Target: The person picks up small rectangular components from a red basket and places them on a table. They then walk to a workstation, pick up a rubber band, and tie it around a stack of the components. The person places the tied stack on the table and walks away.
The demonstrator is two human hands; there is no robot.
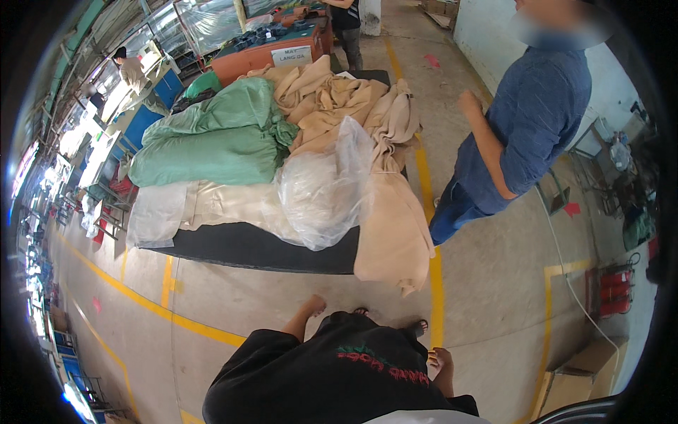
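Note:
My left hand (314, 305) hangs at my side, fingers curled in, with nothing seen in it. My right hand (443, 359) is bent closed on the other side; a small yellowish patch shows at its fingers, and whether it holds anything cannot be made out. Both hands are apart from the dark-topped table (261, 247) in front of me. On that table lie a crumpled clear plastic bag (321, 191), large tan leather-like sheets (392, 230) draping over the near right edge, and green cloth-wrapped bundles (205, 155) at the left.
A person in a blue shirt (526, 120) stands right of the table with one arm bent. Another person (346, 28) is at the far end by an orange machine (275, 53). A cardboard box (575, 378) and red cylinders (616, 290) stand at the right. Workbenches (106, 152) line the left.

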